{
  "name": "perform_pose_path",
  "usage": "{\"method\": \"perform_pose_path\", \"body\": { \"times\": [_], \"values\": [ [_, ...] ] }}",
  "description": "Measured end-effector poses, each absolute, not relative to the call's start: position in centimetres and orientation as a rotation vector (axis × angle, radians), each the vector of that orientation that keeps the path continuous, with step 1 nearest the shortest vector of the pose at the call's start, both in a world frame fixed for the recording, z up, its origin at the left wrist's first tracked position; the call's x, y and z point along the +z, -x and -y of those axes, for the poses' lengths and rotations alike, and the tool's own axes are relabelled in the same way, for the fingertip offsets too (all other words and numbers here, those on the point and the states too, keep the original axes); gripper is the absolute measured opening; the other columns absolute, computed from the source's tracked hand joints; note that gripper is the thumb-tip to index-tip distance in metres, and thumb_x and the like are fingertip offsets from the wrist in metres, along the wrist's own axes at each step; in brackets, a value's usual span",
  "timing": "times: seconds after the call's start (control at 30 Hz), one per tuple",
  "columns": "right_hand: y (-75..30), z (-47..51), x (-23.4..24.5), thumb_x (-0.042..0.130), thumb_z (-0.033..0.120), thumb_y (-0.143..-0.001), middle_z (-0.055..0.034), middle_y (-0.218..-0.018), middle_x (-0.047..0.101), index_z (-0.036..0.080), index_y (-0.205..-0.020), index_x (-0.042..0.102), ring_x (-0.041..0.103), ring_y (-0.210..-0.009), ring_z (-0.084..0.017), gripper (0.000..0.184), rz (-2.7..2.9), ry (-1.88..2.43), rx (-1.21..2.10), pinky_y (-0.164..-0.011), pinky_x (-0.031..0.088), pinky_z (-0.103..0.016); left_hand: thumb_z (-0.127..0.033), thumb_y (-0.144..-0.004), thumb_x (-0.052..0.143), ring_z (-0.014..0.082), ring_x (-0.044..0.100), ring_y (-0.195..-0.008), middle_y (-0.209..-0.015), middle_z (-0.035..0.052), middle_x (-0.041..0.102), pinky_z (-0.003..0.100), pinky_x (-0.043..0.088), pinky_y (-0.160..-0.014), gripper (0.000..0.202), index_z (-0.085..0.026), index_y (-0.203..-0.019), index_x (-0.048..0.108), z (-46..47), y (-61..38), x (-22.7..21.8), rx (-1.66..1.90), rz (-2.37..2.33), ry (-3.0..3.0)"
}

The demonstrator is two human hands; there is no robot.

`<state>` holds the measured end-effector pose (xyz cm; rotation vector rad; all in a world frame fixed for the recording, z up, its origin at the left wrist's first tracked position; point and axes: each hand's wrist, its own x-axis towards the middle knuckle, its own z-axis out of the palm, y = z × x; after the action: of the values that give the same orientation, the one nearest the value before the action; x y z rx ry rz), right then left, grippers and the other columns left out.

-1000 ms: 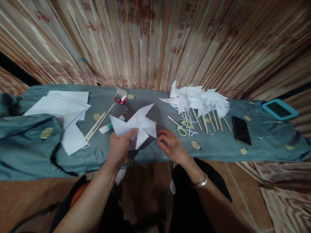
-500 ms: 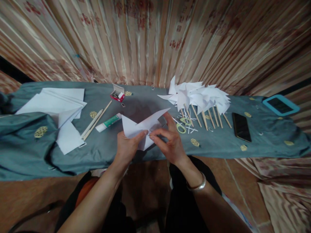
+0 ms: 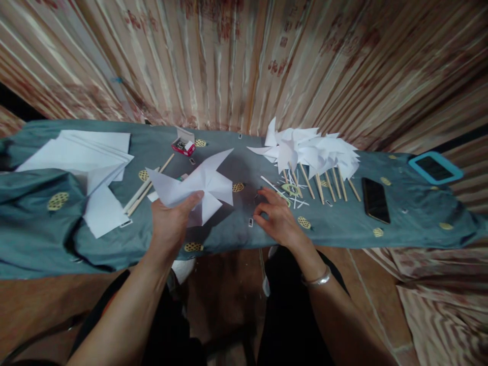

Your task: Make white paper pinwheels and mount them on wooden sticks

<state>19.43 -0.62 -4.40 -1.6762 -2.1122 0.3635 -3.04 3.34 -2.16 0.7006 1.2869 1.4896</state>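
Note:
My left hand (image 3: pixel 171 221) grips a white paper pinwheel (image 3: pixel 217 180) with its thumb on the front. The folded blades fan out around the middle, and no stick shows on it. My right hand (image 3: pixel 276 216) is apart from the pinwheel, low over the cloth, with its fingers curled but separated and nothing visible between them. Just beyond its fingers lie green-handled scissors (image 3: pixel 290 189) among thin paper strips (image 3: pixel 301 203). Behind the pinwheel, a white and green tube (image 3: pixel 152 196) is mostly hidden.
Several finished pinwheels (image 3: pixel 316 147) on wooden sticks lie at the back right. A phone (image 3: pixel 375 200) and a blue-framed tablet (image 3: pixel 435 168) are farther right. An opened small red box (image 3: pixel 183 146), wooden sticks (image 3: pixel 150 183) and white paper sheets (image 3: pixel 95 147) occupy the left side of the cloth-covered table (image 3: pixel 229 236).
My left hand has carried the pinwheel to the left and turned its front upward. The right hand has let go of its middle and moved right, towards the scissors.

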Motion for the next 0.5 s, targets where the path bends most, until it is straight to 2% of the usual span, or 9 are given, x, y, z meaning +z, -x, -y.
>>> {"method": "perform_pose_path", "body": {
  "times": [0.13, 0.23, 0.33, 0.5],
  "values": [
    [-19.8, 0.6, -3.8, 0.068, 0.017, -0.077, -0.0114, -0.125, 0.062, 0.022, -0.088, 0.070, 0.057, -0.120, -0.028, 0.011, 2.035, 1.651, 0.387, -0.100, 0.043, -0.047, -0.022, -0.050, 0.084, 0.0207, 0.068, -0.073, -0.081, 0.0042, 0.075, 0.032, 0.055, -0.071, 0.030, -0.016, -0.078, 0.072, -3.3, 3.0, -2.3, 1.498, -1.274, -0.702],
    [-19.7, 0.6, -3.3, 0.066, 0.018, -0.081, -0.0082, -0.107, 0.070, 0.022, -0.092, 0.070, 0.065, -0.103, -0.024, 0.012, 2.012, 1.593, 0.375, -0.093, 0.048, -0.041, -0.022, -0.049, 0.085, 0.0188, 0.067, -0.067, -0.079, 0.0031, 0.074, 0.031, 0.055, -0.068, 0.033, -0.016, -0.079, 0.073, -3.4, 3.0, -2.4, 1.512, -1.278, -0.703],
    [-19.2, 0.7, -3.3, 0.062, 0.016, -0.085, -0.0064, -0.092, 0.073, 0.020, -0.086, 0.071, 0.066, -0.090, -0.022, 0.010, 2.071, 1.585, 0.364, -0.087, 0.049, -0.037, -0.024, -0.048, 0.086, 0.0191, 0.067, -0.068, -0.076, 0.0015, 0.074, 0.031, 0.054, -0.067, 0.030, -0.018, -0.074, 0.072, -3.4, 2.9, -2.5, 1.507, -1.308, -0.722],
    [-18.4, 0.9, -3.7, 0.054, 0.012, -0.088, -0.0072, -0.083, 0.071, 0.019, -0.083, 0.068, 0.062, -0.083, -0.023, 0.016, 2.230, 1.665, 0.297, -0.080, 0.047, -0.036, -0.026, -0.048, 0.086, 0.0208, 0.068, -0.071, -0.078, 0.0014, 0.075, 0.032, 0.055, -0.070, 0.031, -0.019, -0.074, 0.072, -3.2, 2.6, -2.4, 1.473, -1.319, -0.731]
  ]
}}
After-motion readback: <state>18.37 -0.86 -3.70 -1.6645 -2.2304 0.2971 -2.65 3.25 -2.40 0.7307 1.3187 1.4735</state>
